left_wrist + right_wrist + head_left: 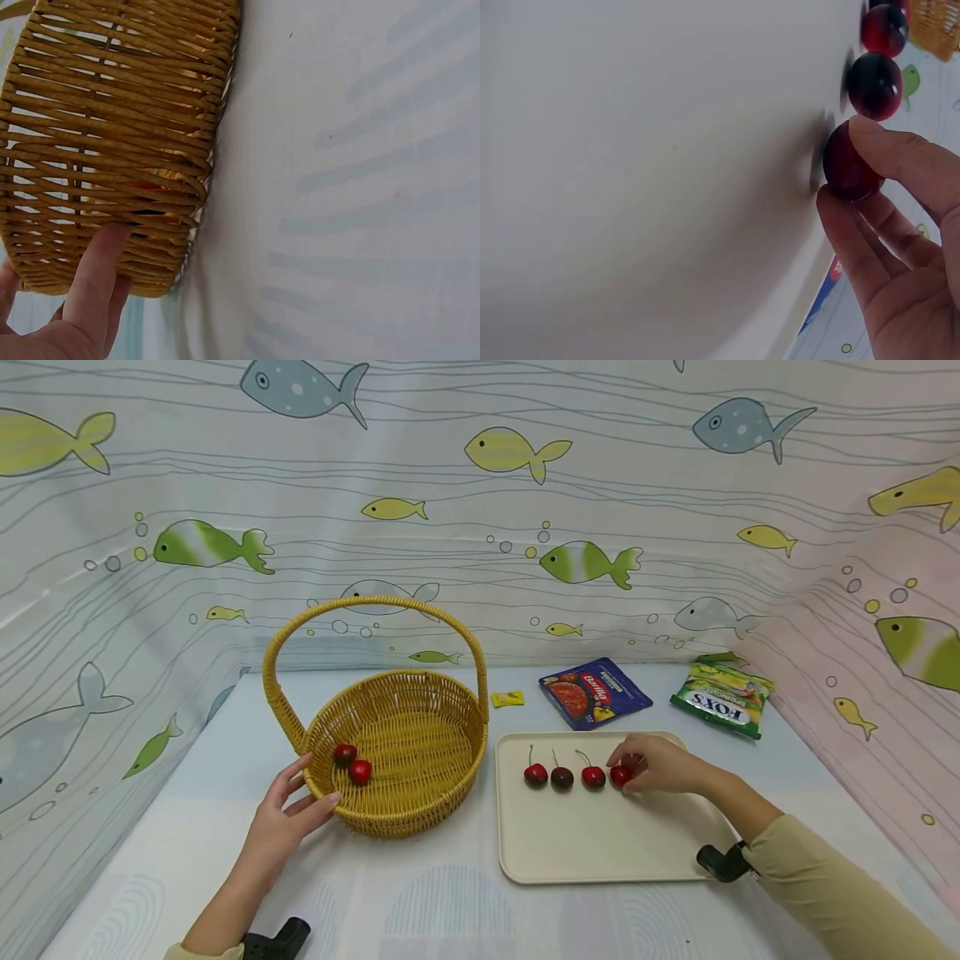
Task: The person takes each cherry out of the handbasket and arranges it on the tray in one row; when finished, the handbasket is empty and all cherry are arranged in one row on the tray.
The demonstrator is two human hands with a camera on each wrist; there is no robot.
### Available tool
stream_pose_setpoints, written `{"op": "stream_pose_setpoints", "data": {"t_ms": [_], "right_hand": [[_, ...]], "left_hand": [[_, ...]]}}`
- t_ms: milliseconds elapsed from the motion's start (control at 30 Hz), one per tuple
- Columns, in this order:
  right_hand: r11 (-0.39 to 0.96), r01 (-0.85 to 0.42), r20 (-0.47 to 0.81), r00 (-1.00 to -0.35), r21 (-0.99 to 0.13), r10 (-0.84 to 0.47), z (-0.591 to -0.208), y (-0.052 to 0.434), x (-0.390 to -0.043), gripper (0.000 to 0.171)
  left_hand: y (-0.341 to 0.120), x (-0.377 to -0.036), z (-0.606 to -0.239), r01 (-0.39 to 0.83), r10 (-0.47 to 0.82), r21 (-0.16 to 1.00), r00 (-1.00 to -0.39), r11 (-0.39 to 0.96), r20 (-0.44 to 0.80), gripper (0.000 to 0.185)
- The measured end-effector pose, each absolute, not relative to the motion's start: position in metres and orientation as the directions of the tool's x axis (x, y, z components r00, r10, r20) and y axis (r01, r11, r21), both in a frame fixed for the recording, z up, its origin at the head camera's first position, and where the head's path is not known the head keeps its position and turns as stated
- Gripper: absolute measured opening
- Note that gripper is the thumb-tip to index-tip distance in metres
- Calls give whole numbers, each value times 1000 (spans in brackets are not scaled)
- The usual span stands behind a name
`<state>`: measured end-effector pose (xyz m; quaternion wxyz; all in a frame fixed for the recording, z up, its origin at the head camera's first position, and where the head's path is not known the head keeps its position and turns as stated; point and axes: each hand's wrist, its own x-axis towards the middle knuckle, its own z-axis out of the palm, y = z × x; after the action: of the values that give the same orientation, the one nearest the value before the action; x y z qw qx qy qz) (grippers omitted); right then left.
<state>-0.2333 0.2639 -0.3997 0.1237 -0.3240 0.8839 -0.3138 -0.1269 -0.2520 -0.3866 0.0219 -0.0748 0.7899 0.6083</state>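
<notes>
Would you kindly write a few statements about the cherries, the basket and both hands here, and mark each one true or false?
1. The right hand pinches a red cherry on the cream rectangular tray. True.
2. The woven yellow wicker basket holds four cherries. False: two red cherries lie in it.
3. The left hand rests against the basket's outer wall. True.
4. Four cherries, counting the pinched one, sit in a row on the tray. True.
5. The blue food packet lies on the tray. False: it lies on the table behind the tray.
6. The green sweets bag is inside the basket. False: it lies at the table's far right.
</notes>
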Motion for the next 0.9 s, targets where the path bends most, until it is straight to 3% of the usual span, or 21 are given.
{"op": "stream_pose_setpoints", "data": {"t_ms": [533, 900], "right_hand": [[633, -494, -18, -780, -595, -626, -396, 265, -230, 36], [606, -521, 23, -769, -601, -638, -355, 255, -225, 33]], "left_hand": [[-251, -127, -385, -137, -88, 960, -989, 243, -119, 83], [-251, -126, -385, -137, -78, 965, -989, 221, -123, 83]]}}
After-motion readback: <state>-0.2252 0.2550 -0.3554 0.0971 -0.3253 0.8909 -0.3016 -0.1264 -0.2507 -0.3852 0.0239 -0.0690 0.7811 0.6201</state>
